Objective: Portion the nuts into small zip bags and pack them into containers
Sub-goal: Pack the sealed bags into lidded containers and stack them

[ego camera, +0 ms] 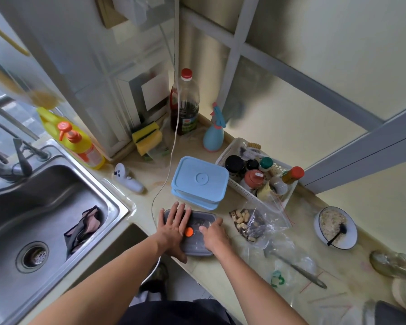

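Pale stone counter (223, 275) runs beside a steel sink (56, 207), and a person stands at its front edge with both hands on a grey container (198, 225) that has a clear lid and an orange button (188, 231). Left hand (174, 228) lies flat on the lid, fingers straight and spread, the button just beside its index finger. Right hand (213, 235) rests on the other end of the lid with fingers bent over the near edge; I cannot tell surely if it grips the rim or only presses. It looks like they press the lid closed. Just beyond the left fingertips stand two stacked blue containers (199, 181). Beside the right fingers, on the outer side, lies a clear bag of nuts (251, 225), open and loose, and near it a metal scoop (293, 265) on more plastic bags. I judge the grey box is stiff and light, a little slippery, so it is best taken at its two short sides with the lid snapped first. The nut bag is soft and will sag and spill, so hold it near its opening and support it below.
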`<state>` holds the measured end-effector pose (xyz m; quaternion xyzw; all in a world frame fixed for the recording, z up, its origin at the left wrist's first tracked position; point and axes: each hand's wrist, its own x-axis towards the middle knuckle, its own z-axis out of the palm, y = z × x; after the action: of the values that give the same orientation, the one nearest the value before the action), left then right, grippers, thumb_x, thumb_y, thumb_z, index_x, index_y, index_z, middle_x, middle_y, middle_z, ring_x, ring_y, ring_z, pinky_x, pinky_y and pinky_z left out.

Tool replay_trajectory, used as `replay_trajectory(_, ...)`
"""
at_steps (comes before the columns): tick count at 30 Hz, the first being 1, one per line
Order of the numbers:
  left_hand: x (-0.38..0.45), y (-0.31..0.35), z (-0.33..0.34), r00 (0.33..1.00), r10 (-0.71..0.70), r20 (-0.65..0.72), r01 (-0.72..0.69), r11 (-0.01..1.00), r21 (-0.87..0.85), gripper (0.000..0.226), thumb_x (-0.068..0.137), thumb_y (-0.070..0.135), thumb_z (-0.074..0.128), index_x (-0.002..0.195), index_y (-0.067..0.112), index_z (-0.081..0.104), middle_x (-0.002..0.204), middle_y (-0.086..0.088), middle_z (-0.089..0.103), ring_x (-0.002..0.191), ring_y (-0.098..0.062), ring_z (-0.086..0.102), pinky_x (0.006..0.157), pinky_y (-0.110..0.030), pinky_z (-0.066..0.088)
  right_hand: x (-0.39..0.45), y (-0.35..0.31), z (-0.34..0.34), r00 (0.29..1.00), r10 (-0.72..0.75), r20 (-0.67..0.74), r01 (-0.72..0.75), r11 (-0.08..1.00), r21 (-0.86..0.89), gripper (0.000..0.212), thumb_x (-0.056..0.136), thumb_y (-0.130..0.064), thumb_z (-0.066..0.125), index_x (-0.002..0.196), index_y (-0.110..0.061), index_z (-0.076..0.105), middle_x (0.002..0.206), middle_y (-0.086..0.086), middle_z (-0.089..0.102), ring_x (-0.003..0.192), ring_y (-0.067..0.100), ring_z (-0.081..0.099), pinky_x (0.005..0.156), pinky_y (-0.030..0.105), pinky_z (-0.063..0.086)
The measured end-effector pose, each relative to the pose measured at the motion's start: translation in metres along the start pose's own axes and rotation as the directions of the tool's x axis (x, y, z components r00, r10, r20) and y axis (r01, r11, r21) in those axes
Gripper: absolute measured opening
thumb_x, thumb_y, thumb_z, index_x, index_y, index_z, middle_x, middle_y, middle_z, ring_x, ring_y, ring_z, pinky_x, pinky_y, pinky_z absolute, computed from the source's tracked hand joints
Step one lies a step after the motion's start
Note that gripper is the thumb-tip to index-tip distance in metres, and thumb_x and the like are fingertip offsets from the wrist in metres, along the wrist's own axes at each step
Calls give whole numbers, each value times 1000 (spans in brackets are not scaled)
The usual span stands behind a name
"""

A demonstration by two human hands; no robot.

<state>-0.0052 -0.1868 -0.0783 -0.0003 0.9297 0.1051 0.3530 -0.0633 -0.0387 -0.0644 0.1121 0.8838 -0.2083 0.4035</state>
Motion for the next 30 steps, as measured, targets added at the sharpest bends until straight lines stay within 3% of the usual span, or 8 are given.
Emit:
replay_trajectory(6,-4,1,10,997,-19,-81,22,999,34,153,59,66,75,145,12,-39,164,-14,-25,151,-36,-24,118,-63,-13,-9,12,14,995,-46,-83,52,996,70,52,102,-46,51,137,-14,30,136,20,58,119,40,60,90,43,47)
replay_trajectory(10,-7,1,10,988,-6,-152,6,1000,-6,152,49,56,78,157,11,-20,164,-16,-1,152,-37,-4,119,-59,1,-16,23,25,993,-68,-100,78,991,108,54,103,-55,42,134,-11,32,134,24,54,118,41,58,88,41,46)
replay_trajectory(17,-16,-4,29,935,295,-198,-285,956,74,148,39,57,70,159,13,-3,153,-22,28,145,-42,25,111,-62,23,-29,43,16,980,9,-199,65,931,359,49,106,-48,40,125,-6,57,130,23,61,118,38,58,91,39,44)
replay_trajectory(20,-21,3,29,901,358,-244,-355,933,54,143,42,60,64,159,17,-5,152,-22,27,145,-42,23,112,-61,20,-38,50,12,973,48,-225,73,862,501,55,102,-57,42,122,-10,63,123,15,68,111,33,62,87,33,44)
replay_trajectory(23,-27,6,17,863,412,-292,-408,910,77,141,44,69,59,161,13,6,151,-23,30,142,-42,25,110,-60,22,-47,55,5,937,7,-349,154,889,432,52,104,-54,40,113,-10,67,114,14,71,103,31,64,75,29,38)
replay_trajectory(25,-32,8,8,844,436,-313,-425,899,107,142,42,69,59,162,12,10,149,-25,31,141,-42,25,108,-58,21,-55,53,-2,903,-9,-429,201,892,405,51,105,-54,39,112,-12,67,113,15,72,105,34,64,75,32,40)
replay_trajectory(27,-38,9,-2,826,445,-345,-431,894,119,144,40,64,64,162,13,6,151,-24,28,142,-42,22,109,-57,18,-58,49,-7,876,-40,-481,252,888,385,52,104,-56,39,114,-15,68,114,15,72,109,36,64,82,36,45)
replay_trajectory(30,-45,10,-20,791,451,-413,-433,890,143,145,40,59,66,162,16,0,153,-25,25,145,-44,21,112,-57,17,-63,41,-21,836,-95,-540,338,865,372,51,104,-57,38,112,-17,69,110,12,73,103,32,65,77,33,43)
